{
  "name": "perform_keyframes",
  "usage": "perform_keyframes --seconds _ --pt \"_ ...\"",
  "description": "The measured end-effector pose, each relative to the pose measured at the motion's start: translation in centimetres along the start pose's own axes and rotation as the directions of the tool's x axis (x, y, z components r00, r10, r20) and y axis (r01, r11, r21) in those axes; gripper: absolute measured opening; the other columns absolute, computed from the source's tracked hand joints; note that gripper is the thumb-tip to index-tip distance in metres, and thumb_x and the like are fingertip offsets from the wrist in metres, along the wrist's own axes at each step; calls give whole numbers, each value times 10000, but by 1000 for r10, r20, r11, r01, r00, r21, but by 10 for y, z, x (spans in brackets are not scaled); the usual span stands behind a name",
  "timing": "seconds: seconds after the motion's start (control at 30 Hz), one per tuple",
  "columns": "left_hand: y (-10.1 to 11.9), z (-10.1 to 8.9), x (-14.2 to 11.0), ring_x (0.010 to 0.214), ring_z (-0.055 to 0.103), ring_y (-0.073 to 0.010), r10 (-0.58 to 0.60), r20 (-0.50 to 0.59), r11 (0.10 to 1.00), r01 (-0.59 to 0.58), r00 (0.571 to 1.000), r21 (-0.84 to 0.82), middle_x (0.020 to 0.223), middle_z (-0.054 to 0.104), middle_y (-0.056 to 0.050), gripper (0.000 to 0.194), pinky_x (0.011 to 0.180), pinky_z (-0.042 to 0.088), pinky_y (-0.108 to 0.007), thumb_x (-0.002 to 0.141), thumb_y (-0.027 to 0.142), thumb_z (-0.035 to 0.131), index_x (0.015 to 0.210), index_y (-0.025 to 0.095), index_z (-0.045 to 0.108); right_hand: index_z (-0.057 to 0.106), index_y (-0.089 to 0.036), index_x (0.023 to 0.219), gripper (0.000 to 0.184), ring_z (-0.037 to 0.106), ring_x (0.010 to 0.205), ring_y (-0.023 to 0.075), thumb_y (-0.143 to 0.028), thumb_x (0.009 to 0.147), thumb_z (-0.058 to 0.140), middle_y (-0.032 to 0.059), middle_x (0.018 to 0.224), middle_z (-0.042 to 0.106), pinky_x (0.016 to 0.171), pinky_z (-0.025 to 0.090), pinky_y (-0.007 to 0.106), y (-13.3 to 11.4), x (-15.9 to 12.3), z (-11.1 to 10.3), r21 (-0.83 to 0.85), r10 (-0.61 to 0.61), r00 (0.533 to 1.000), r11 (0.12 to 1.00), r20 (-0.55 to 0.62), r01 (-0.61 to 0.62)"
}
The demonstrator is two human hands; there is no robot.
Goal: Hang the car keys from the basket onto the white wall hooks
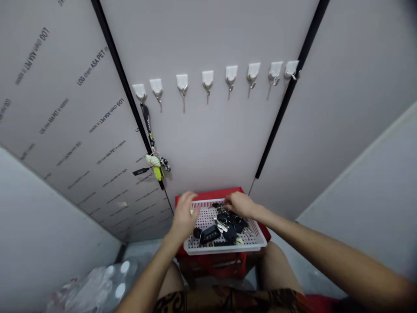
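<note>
A white perforated plastic basket (224, 251) rests in front of me, with a pile of keys and black key fobs (230, 226) in it. My right hand (240, 204) reaches over the basket's back right part, its fingers curled down onto metal keys (222, 209) at the far side of the pile. The fingertips are partly hidden there. At the left rim, my left hand (185, 215) is held with thumb and fingers apart, holding nothing that I can make out. A large black car key fob (210, 234) lies near the front left of the basket.
Several white adhesive hooks (207, 80) run in a row along the grey wall. From the leftmost hook (140, 92) hangs a black strap with a yellow-green key holder (158, 173) and charms. A red surface (211, 193) is under the basket. Wrapped bottles (110, 282) stand lower left.
</note>
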State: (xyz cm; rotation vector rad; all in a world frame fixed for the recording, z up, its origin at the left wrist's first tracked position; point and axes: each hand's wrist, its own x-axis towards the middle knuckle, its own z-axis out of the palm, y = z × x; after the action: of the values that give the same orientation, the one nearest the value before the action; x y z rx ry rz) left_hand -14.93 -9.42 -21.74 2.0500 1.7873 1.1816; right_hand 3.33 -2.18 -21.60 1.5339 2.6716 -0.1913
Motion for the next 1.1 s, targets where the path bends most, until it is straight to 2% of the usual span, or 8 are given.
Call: perform_keyframes --seconds 0.1,0.2,0.4,0.57,0.67,0.83,0.97,1.1 --pt "-2 33 -21 895 436 -176 -58 361 997 75 931 -32 942 512 -59 309 796 328 -297 594 200 481 902 177 503 584 -171 705 178 519 671 163 -230 632 433 84 720 590 540 317 226 6 -5 10 52 -15 998 999 -58 18" --pt "-4 46 -28 857 448 -189 -113 490 990 138 864 -16 899 536 -50 320 760 330 -295 563 234 517 882 197 522 549 -165 627 124 491 632 129 -165 616 426 56 677 569 551 301 211 6 -8 13 150 -40 991 987 -129 59" --pt "-5 50 -17 747 477 -131 -267 370 916 354 890 -190 884 524 -64 420 703 364 -251 599 190 468 1015 145 429 477 -158 624 99 400 478 74 -155 628 377 -11 522 496 462 265 175 -2 -15 5 450 -44 988 887 -147 107" --pt "7 48 -3 883 446 -133 -220 268 899 302 938 -317 1009 488 -59 451 802 318 -261 604 153 455 1051 167 403 457 -146 628 94 382 451 67 -184 637 371 -16 505 472 429 261 166 -12 -15 -11 598 -47 988 792 -144 125" --pt "11 49 2 924 433 -144 -190 287 914 276 939 -298 1016 496 -50 442 831 294 -274 609 145 449 1048 180 415 459 -140 637 115 385 446 66 -179 652 351 -9 516 480 432 271 167 -10 -10 -17 631 -18 991 769 -134 99" --pt "-4 58 6 852 469 -152 -351 273 904 401 895 -150 936 525 -90 468 774 333 -264 612 96 425 1078 126 388 467 -135 551 102 369 460 70 -153 621 395 0 501 474 448 260 178 -8 -6 7 502 59 992 865 -108 4" --pt "-15 65 4 816 476 -135 -381 220 898 416 898 -141 888 530 -68 502 749 340 -236 623 77 390 1118 145 340 467 -146 611 61 366 441 65 -182 623 421 -26 483 455 435 262 167 -14 -16 29 592 16 988 802 -152 78" --pt "-12 65 2 795 478 -135 -374 208 901 407 904 -148 865 535 -60 489 745 335 -233 630 81 367 1113 154 353 448 -153 609 60 372 446 69 -182 634 403 -34 482 438 433 271 165 -15 -17 22 661 73 964 741 -255 119"
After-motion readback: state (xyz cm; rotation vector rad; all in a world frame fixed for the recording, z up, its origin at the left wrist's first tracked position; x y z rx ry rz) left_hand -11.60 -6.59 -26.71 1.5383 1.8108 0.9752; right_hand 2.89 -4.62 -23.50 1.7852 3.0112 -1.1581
